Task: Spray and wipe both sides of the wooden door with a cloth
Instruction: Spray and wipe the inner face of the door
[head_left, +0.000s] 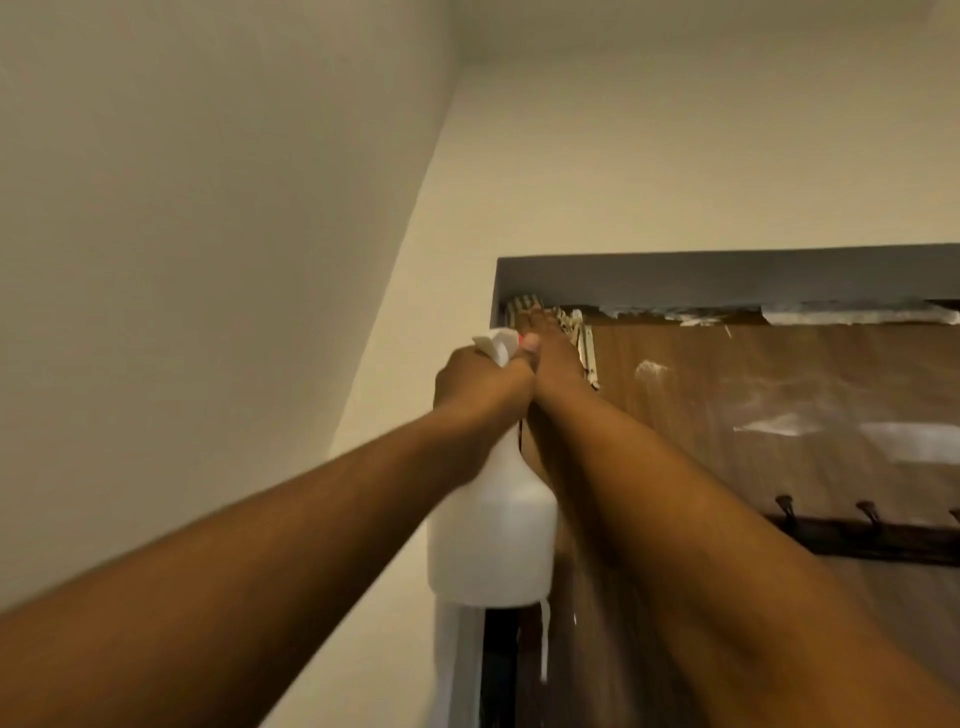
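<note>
Pale walls (208, 260) fill the left and upper view. The wooden door (779, 374) occupies the right, under a grey door frame (727, 275), with white streaks (779, 423) across its upper face. A dark hook rail (857, 540) is mounted lower on the door. The white spray bottle (493, 530) is upright at the door's left edge; the left hand (480, 387) grips its neck below the nozzle. The right hand (553, 343), fingers extended, presses a striped cloth (524, 306) against the door's top left corner, beside a metal hinge (589, 353).
</note>
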